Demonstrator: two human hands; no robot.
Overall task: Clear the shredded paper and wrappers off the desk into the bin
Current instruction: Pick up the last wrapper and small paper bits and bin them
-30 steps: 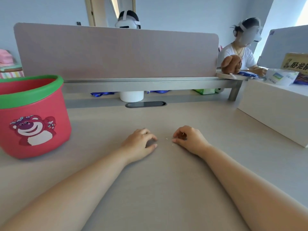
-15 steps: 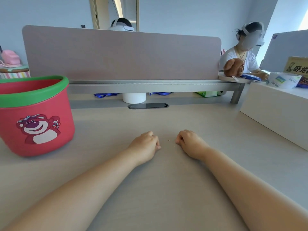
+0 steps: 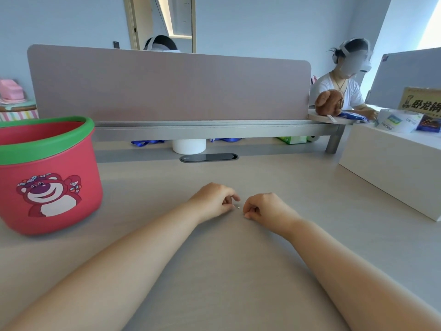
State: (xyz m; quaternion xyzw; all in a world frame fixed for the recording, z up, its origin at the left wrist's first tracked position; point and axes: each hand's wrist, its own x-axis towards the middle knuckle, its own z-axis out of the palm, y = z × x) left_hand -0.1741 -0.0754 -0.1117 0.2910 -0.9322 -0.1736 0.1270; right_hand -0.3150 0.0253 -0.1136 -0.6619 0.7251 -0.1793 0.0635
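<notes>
Desk (image 3: 238, 271): pale box (image 3: 395, 122) reads "OKUMO"; bear-printed bin (image 3: 49, 177) left.

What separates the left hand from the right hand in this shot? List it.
The left hand has one finger poking out toward the tiny white scrap; the right hand has every finger curled under. The left hand lies nearer the red bin, the right hand nearer the white box. Both rest loosely curled on the desk, the scrap lying between them.

Bare desk (image 3: 148, 211) lies open between hands and bin (image 3: 51, 177).
</notes>
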